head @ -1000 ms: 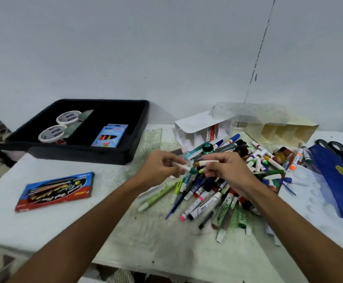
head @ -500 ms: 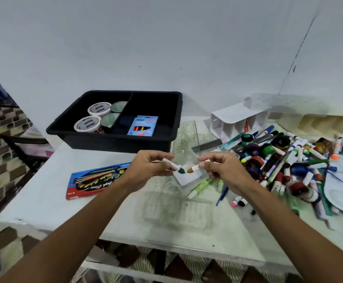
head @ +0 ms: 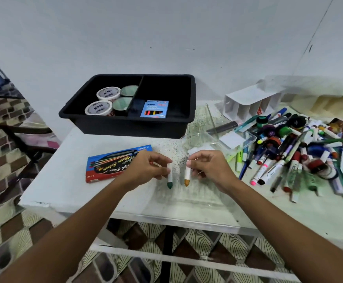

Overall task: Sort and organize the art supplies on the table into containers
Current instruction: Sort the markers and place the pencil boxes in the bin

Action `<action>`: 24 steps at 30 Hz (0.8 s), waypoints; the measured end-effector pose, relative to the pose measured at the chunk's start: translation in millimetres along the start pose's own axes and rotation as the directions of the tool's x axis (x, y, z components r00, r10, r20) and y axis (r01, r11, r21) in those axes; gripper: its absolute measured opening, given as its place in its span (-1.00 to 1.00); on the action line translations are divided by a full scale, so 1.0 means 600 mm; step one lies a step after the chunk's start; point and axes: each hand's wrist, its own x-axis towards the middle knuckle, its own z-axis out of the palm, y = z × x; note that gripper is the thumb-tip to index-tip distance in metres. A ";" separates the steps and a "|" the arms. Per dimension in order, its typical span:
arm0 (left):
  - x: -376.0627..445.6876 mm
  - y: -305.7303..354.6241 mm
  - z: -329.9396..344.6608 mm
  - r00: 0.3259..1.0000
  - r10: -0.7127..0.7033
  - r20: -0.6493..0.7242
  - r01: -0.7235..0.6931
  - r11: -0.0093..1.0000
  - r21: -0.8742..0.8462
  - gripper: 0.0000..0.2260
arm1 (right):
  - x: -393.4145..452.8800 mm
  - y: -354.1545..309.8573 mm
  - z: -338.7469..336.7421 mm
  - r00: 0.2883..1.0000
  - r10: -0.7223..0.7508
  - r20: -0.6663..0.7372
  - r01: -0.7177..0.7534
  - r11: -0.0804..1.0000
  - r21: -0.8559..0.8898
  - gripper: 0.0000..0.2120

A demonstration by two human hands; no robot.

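Note:
My left hand (head: pixel 146 167) pinches a short white crayon with a green tip (head: pixel 169 179), tip pointing down. Beside it, my right hand (head: pixel 209 167) pinches a white crayon with an orange-brown tip (head: pixel 187 176), also tip down. Both hang just above the white table (head: pixel 64 180), a few centimetres apart. A red and blue crayon box (head: pixel 109 165) lies flat just left of my left hand. The black divided bin (head: pixel 125 127) stands at the back, with paint tubs (head: pixel 103 101) in its left half and a blue neon pencil pack (head: pixel 155 108) in its right half.
A big heap of markers, pens and paint pots (head: pixel 288 148) covers the right of the table. Clear plastic trays (head: pixel 205 127) and a white divided organizer (head: pixel 248 105) stand behind my hands. The table's front edge is close below my wrists; a dark chair (head: pixel 21 135) stands left.
My hands came away from the heap toward the table's front left, each with a crayon. The crayons turned from tip-to-tip horizontal to hanging tip down, slightly apart.

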 end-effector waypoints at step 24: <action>-0.014 -0.041 -0.014 0.983 0.182 0.024 -0.170 0.855 0.490 -0.76 | -0.004 0.031 0.094 0.993 -0.116 0.006 0.106 0.883 -0.457 -0.89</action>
